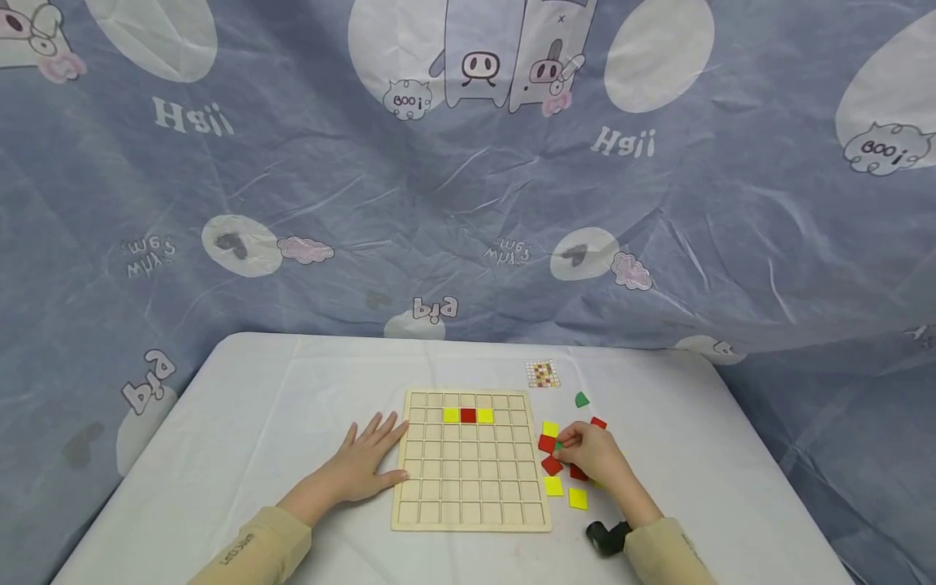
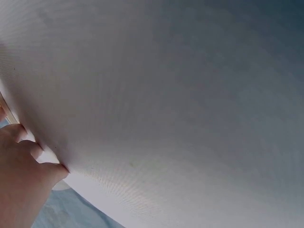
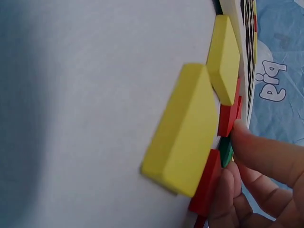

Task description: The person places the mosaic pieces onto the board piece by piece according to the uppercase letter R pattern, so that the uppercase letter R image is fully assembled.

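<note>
A wooden grid board [image 1: 431, 491] lies on the white table, with a red tile [image 1: 468, 416] between two yellow tiles in its second row. My left hand [image 1: 361, 467] is spread flat beside the board, fingertips and thumb touching its left edge. Right of the board, my right hand [image 1: 594, 455] reaches into loose tiles. In the right wrist view its thumb and finger close about a small green tile [image 3: 225, 152], a red tile [image 3: 204, 185] right beside them. Two yellow tiles [image 3: 185, 128] stand out nearer that camera. The far side of the green tile is hidden.
A small pattern card [image 1: 543, 374] lies beyond the board's top right corner, and a green piece [image 1: 582, 399] sits near it. A black object [image 1: 608, 538] lies by the right sleeve. Behind the table [image 1: 292, 366] hangs a printed blue cloth [image 1: 409, 203].
</note>
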`<move>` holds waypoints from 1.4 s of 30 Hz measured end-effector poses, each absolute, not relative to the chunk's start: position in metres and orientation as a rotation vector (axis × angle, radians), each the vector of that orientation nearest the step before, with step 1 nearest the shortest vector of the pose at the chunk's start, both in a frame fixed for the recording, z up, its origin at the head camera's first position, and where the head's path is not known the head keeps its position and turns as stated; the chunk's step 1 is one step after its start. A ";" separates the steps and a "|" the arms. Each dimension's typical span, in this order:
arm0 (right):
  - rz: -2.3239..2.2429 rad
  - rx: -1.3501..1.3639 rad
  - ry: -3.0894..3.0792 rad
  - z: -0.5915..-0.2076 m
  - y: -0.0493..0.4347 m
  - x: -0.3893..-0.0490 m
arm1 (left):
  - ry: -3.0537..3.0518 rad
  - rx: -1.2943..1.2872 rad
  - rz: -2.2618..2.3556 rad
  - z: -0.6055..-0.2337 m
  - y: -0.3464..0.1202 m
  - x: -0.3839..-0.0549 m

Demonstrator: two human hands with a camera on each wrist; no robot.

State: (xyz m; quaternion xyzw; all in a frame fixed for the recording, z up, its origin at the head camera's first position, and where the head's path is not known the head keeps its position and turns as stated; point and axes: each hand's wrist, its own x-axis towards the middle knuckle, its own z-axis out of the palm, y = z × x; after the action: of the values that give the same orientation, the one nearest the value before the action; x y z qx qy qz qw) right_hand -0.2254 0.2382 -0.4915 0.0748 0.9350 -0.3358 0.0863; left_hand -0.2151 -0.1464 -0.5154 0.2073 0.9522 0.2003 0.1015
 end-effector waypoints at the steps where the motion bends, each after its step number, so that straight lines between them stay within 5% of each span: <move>1: -0.997 0.229 2.787 -0.491 0.237 -0.225 | 2.810 0.616 0.593 -0.515 -0.147 -0.215; 27: -1.034 0.276 2.727 -0.482 0.232 -0.227 | 2.806 0.600 0.668 -0.515 -0.146 -0.215; 42: -1.462 0.113 2.663 -0.478 0.193 -0.260 | 2.811 0.601 0.690 -0.515 -0.145 -0.214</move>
State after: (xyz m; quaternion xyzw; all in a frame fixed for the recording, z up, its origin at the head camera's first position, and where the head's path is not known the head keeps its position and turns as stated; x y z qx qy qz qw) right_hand -0.2604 0.1930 -0.4777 0.0373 0.8749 -0.4802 0.0507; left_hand -0.2145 -0.1452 -0.5152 0.2025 0.9468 0.2325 0.0924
